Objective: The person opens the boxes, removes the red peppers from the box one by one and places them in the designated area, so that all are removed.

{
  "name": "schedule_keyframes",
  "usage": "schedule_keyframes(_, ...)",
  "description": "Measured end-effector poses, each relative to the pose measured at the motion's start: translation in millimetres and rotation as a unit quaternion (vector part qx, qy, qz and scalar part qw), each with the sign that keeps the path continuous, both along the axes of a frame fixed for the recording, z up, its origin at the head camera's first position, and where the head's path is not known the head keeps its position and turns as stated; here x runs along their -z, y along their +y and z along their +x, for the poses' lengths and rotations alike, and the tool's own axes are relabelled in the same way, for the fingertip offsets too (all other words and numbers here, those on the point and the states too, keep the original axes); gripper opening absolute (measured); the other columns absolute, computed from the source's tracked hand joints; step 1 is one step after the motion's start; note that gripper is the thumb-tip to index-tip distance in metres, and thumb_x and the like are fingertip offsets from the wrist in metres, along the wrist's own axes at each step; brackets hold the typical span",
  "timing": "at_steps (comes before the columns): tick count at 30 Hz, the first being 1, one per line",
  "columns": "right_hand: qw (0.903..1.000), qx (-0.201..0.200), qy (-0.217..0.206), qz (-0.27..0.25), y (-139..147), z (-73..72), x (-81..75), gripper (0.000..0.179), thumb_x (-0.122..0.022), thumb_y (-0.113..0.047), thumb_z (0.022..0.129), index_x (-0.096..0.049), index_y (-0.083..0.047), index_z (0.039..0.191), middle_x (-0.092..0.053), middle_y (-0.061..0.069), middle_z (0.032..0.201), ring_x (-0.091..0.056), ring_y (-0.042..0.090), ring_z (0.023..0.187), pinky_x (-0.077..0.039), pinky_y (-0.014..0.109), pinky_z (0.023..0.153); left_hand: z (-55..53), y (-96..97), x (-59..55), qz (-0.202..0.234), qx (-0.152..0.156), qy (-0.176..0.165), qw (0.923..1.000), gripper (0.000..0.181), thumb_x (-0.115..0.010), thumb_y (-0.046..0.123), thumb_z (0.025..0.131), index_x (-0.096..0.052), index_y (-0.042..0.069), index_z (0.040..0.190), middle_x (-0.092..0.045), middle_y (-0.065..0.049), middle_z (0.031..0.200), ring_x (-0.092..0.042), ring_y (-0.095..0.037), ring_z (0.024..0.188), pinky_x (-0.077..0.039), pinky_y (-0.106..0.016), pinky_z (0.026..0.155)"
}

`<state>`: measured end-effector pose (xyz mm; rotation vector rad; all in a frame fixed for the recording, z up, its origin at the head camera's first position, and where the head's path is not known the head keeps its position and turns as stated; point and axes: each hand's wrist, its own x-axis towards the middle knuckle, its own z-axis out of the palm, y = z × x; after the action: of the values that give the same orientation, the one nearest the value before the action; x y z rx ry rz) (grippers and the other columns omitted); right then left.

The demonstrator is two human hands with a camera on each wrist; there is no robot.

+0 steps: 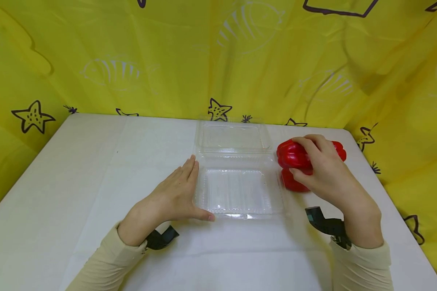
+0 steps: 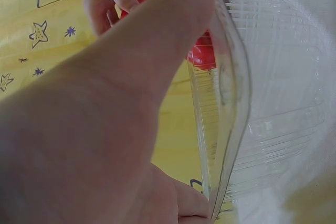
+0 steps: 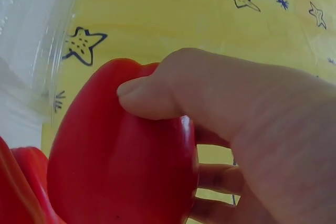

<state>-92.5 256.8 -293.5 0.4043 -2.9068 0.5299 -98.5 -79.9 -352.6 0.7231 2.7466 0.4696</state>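
Observation:
A clear plastic clamshell container [image 1: 236,212] lies unfolded on the white table, its lid [image 1: 233,139] laid back at the far side. My left hand [image 1: 176,196] rests along the container's left side, fingers straight, thumb at the front left corner. To the right, my right hand [image 1: 327,169] grips a red bell pepper [image 1: 291,153]. In the right wrist view the thumb presses on that pepper's smooth side and the other fingers curl behind it. A second red pepper [image 1: 294,182] lies nearer me, and another red part [image 1: 339,149] shows beyond the hand, mostly hidden.
A yellow curtain [image 1: 175,60] with sea-animal drawings hangs behind and beside the white table [image 1: 76,194]. Dark camera mounts [image 1: 324,222] sit at both wrists. The peppers stand close to the container's right rim.

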Motion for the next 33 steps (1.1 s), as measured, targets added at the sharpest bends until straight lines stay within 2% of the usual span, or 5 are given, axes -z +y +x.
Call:
schedule_keyframes(4, 0.9994, 0.024, -0.026, -0.006, 10, -0.4, -0.6, 0.074, -0.08, -0.006, 0.077, -0.044, 0.0, 0.141, -0.041, 0.024, 0.14, -0.038, 0.044, 0.125, -0.054, 0.067, 0.082, 0.1, -0.1, 0.1, -0.001, -0.001, 0.0, 1.0, 0.137, -0.078, 0.071, 0.066, -0.011, -0.01, 0.154, -0.004, -0.025, 0.165, -0.011, -0.035, 0.154, -0.019, -0.049, 0.125)
schedule_keyframes(10, 0.9983, 0.04, -0.04, -0.014, 21, -1.6, -0.7, 0.077, -0.08, -0.003, 0.076, -0.042, 0.002, 0.142, -0.038, 0.028, 0.141, -0.035, 0.046, 0.126, -0.053, 0.069, 0.083, 0.2, -0.6, -0.2, 0.0, -0.002, -0.002, 1.0, 0.138, -0.078, 0.072, 0.065, -0.011, -0.01, 0.154, -0.003, -0.025, 0.165, -0.011, -0.035, 0.154, -0.018, -0.049, 0.125)
schedule_keyframes(17, 0.9979, 0.057, -0.031, -0.003, 36, -1.6, 0.7, 0.075, -0.08, -0.003, 0.076, -0.043, 0.005, 0.141, -0.04, 0.031, 0.137, -0.038, 0.049, 0.12, -0.052, 0.069, 0.082, -0.2, -0.4, -0.6, 0.0, -0.002, -0.003, 1.0, 0.138, -0.078, 0.071, 0.066, -0.01, -0.009, 0.155, -0.003, -0.024, 0.165, -0.011, -0.035, 0.154, -0.018, -0.049, 0.125)
schedule_keyframes(33, 0.9948, 0.091, -0.043, 0.018, 65, -0.9, 6.8, 0.074, -0.08, 0.0, 0.073, -0.042, 0.013, 0.135, -0.036, 0.039, 0.128, -0.031, 0.057, 0.115, -0.051, 0.071, 0.076, -0.4, -0.1, -1.0, -0.002, -0.002, -0.011, 0.9999, 0.138, -0.078, 0.072, 0.066, -0.009, -0.009, 0.155, -0.001, -0.024, 0.165, -0.009, -0.034, 0.155, -0.017, -0.048, 0.126)
